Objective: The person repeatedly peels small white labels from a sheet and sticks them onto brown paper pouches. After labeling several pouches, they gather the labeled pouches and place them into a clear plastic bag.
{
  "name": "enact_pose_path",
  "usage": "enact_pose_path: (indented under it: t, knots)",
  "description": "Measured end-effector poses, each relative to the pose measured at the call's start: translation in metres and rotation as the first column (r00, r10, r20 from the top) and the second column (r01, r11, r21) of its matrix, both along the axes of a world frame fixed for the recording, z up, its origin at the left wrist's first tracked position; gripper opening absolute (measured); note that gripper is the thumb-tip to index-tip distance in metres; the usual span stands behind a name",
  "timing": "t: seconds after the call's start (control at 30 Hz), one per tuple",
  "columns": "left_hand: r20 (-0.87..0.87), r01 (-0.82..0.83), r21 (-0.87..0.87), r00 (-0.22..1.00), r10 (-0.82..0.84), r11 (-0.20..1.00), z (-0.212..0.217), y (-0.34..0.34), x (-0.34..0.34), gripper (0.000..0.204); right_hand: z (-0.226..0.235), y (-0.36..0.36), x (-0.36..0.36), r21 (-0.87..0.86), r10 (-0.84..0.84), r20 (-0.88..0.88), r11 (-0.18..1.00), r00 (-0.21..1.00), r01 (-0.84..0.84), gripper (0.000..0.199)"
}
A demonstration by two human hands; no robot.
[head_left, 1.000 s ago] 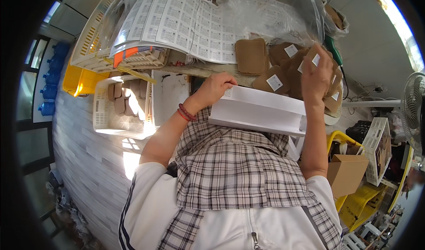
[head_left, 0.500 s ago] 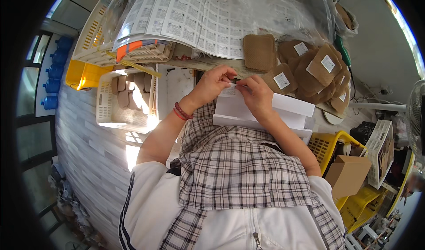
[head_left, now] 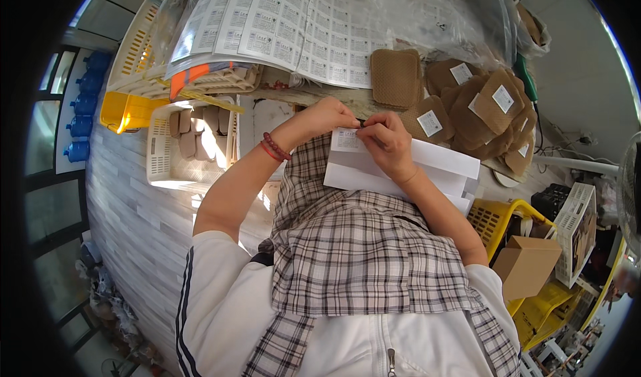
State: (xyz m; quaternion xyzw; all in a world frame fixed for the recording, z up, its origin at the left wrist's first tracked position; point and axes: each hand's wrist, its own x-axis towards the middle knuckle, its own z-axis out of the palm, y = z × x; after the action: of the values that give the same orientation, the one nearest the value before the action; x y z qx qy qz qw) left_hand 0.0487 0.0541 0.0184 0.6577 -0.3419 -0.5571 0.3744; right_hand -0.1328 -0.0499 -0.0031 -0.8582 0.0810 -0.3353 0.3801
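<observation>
Landmark taken: white flat box [head_left: 400,170], lying across the lap over a plaid cloth [head_left: 360,257], at the near edge of the surface [head_left: 314,96].

Left hand [head_left: 330,116] at the box's upper left corner, fingertips pinched together on a small printed label [head_left: 347,140]. Red bead bracelet [head_left: 274,148] on that wrist. Right hand [head_left: 386,140] just beside it, over the box top, fingertips closed on the same label at its upper edge. Both hands touching at the fingertips; label partly against the box face, partly hidden under the fingers.

Beyond the box, on the surface: large sheet of printed labels [head_left: 294,26], under clear plastic film. Right of the box's far edge: stack of brown padded pouches [head_left: 484,110], several carrying a white label; one plain brown pad [head_left: 397,76] lying apart from the stack, nearer the sheet. Left of the box: white slatted crate [head_left: 190,143] holding brown pieces. Further left: yellow bin [head_left: 123,113]. Right of and below the box: yellow basket [head_left: 497,220] and a closed cardboard carton [head_left: 527,263].
</observation>
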Motion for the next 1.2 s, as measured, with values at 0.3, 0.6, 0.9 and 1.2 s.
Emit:
enact_pose_path:
  t: [0.3,0.6,0.9,1.2]
  knots:
    - [0.548,0.284,0.003,0.802,-0.240,0.959,0.017,-0.028,-0.011,0.014,-0.003,-0.004,-0.004,-0.007,0.075,0.013,0.997,0.997,-0.075,0.017]
    - [0.770,0.298,-0.258,0.638,0.009,0.919,0.002,-0.017,-0.022,0.007,0.048,-0.048,-0.018,0.472,-0.026,0.012,0.881,1.000,0.017,0.010]
    - [0.835,0.447,-0.441,0.522,0.173,0.778,-0.004,-0.045,-0.029,0.013,0.001,-0.144,0.052,0.513,-0.065,-0.328,0.825,0.942,0.236,0.006]
    - [0.833,0.447,-0.437,0.529,0.163,0.781,-0.005,-0.049,-0.028,0.013,-0.010,-0.150,0.058,0.373,-0.101,-0.398,0.890,0.912,0.262,0.006]
